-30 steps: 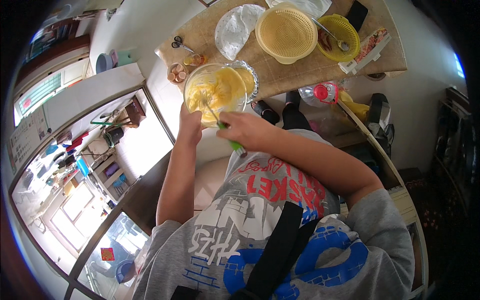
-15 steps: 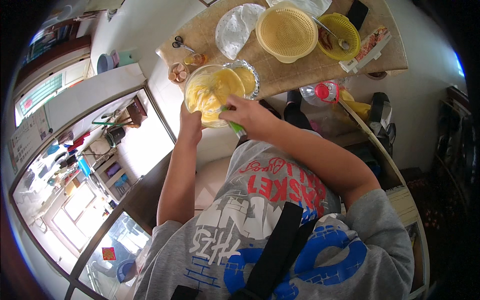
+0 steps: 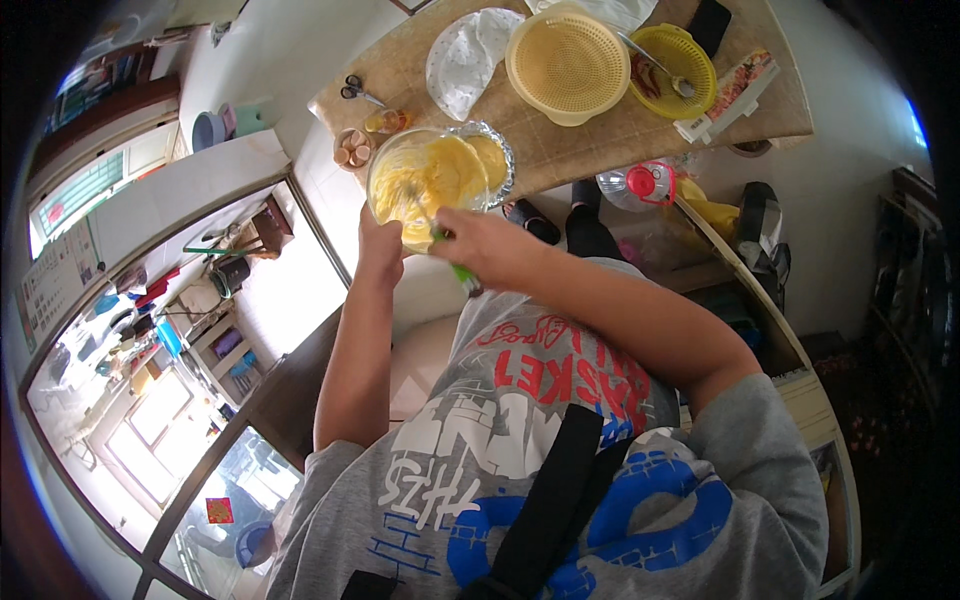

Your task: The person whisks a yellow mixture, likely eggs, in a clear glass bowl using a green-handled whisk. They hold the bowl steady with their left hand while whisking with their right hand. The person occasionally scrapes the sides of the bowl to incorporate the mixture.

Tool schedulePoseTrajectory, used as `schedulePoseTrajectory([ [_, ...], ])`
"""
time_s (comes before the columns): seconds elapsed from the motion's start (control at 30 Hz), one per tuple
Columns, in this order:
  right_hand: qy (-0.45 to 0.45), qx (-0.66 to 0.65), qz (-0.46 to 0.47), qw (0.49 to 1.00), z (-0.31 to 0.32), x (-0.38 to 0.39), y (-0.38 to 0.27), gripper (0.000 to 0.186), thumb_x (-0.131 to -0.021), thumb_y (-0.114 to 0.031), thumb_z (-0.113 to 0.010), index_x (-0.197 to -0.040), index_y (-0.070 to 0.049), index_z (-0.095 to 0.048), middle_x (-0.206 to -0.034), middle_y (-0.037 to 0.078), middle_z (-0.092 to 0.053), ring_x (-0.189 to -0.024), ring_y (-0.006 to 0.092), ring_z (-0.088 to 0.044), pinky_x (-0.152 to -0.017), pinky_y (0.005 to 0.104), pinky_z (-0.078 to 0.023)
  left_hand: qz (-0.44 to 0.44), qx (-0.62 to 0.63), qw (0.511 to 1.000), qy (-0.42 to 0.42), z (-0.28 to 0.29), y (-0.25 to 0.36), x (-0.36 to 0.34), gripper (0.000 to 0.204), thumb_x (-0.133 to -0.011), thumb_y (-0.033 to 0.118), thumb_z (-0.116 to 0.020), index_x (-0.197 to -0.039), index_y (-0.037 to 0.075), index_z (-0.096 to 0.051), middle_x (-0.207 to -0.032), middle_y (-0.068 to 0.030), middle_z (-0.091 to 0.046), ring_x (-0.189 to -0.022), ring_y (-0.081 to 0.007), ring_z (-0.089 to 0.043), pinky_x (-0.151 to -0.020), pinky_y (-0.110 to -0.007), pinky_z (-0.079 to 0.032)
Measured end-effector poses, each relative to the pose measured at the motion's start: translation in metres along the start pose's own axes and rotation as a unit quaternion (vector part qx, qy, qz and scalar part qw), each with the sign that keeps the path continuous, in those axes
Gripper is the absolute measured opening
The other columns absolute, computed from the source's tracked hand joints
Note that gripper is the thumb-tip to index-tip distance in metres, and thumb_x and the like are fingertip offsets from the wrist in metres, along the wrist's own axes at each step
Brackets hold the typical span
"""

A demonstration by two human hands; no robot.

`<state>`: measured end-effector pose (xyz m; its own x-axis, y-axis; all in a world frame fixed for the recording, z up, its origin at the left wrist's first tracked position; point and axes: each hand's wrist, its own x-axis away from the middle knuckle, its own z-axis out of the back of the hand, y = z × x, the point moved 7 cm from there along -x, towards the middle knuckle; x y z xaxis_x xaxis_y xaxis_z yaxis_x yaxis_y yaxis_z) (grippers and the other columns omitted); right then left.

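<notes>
Tilted toward me over the table's near edge is a clear glass bowl (image 3: 373, 190) of thick yellow batter (image 3: 445, 172). My left hand (image 3: 381, 248) grips its near rim, thumb on the wall. My right hand (image 3: 487, 243) is closed round the green handle of a whisk (image 3: 464, 277); its metal end reaches into the batter, blurred and partly covered. Just behind the bowl's right side stands a foil-wrapped round container (image 3: 509, 165) with yellow content. A small dish of eggshells (image 3: 353, 150) and a small amber-coloured jar (image 3: 388, 121) sit close to the left.
On the table (image 3: 560, 150) lie scissors (image 3: 360, 92), a white patterned cloth-like cover (image 3: 465, 60), a beige colander (image 3: 570, 60), a yellow basket (image 3: 712, 75) with a spoon, a black flat object (image 3: 708, 28) and a long box (image 3: 735, 95). A red-capped plastic bottle (image 3: 640, 185) stands below the edge.
My right hand has shifted slightly left and down with the whisk, and its metal end has moved left through the batter. My left hand keeps its hold on the bowl.
</notes>
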<state>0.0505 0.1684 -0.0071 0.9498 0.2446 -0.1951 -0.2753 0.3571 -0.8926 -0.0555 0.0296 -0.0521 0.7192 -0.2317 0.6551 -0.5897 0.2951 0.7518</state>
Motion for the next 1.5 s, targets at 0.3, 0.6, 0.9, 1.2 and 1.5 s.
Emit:
schedulePoseTrajectory([
  [0.3, 0.010, 0.009, 0.021, 1.000, -0.006, 0.004, -0.013, 0.056, -0.055, -0.006, -0.084, -0.107, -0.008, -0.065, -0.105, 0.015, -0.053, -0.100, 0.0342, -0.062, -0.084, 0.0433, -0.054, 0.000, -0.039, 0.999, 0.010, -0.003, -0.001, -0.006, 0.053, -0.080, -0.015, -0.038, -0.131, -0.005, -0.049, -0.119, -0.0192, -0.064, -0.101, -0.0310, -0.070, -0.076, -0.042, -0.065],
  [0.6, 0.053, -0.037, 0.034, 0.997, 0.008, 0.002, -0.007, 0.054, -0.058, -0.004, -0.082, -0.109, -0.010, -0.066, -0.105, 0.015, -0.053, -0.097, 0.0346, -0.063, -0.082, 0.0429, -0.054, 0.020, -0.086, 0.995, 0.053, 0.014, -0.006, -0.017, 0.052, -0.081, -0.016, -0.035, -0.131, -0.006, -0.046, -0.120, -0.0223, -0.062, -0.098, -0.0321, -0.071, -0.076, -0.042, -0.065],
  [0.9, 0.050, -0.104, -0.006, 0.993, 0.024, 0.023, 0.019, 0.048, -0.062, -0.001, -0.077, -0.109, -0.009, -0.068, -0.106, 0.015, -0.057, -0.094, 0.0357, -0.064, -0.083, 0.0413, -0.053, 0.000, -0.061, 0.997, 0.037, 0.008, 0.014, -0.004, 0.050, -0.083, -0.015, -0.039, -0.131, -0.006, -0.046, -0.120, -0.0208, -0.062, -0.103, -0.0310, -0.070, -0.080, -0.040, -0.064],
  [1.2, -0.007, -0.196, -0.062, 0.979, 0.004, 0.028, 0.038, 0.038, -0.082, -0.005, -0.073, -0.119, -0.008, -0.065, -0.103, 0.017, -0.064, -0.095, 0.0332, -0.066, -0.083, 0.0392, -0.052, 0.008, -0.032, 0.998, 0.050, 0.017, 0.006, 0.004, 0.063, -0.079, -0.017, -0.037, -0.140, -0.003, -0.039, -0.132, -0.0216, -0.055, -0.113, -0.0343, -0.065, -0.088, -0.044, -0.062],
  [1.5, -0.117, -0.531, -0.392, 0.741, -0.022, 0.067, 0.074, 0.027, -0.093, -0.008, -0.055, -0.118, -0.001, -0.062, -0.095, 0.013, -0.067, -0.080, 0.0253, -0.069, -0.070, 0.0354, -0.055, 0.026, 0.050, 0.998, 0.041, 0.035, -0.011, 0.008, 0.074, -0.073, -0.017, -0.034, -0.145, -0.001, -0.035, -0.137, -0.0223, -0.051, -0.121, -0.0373, -0.060, -0.095, -0.049, -0.059],
])
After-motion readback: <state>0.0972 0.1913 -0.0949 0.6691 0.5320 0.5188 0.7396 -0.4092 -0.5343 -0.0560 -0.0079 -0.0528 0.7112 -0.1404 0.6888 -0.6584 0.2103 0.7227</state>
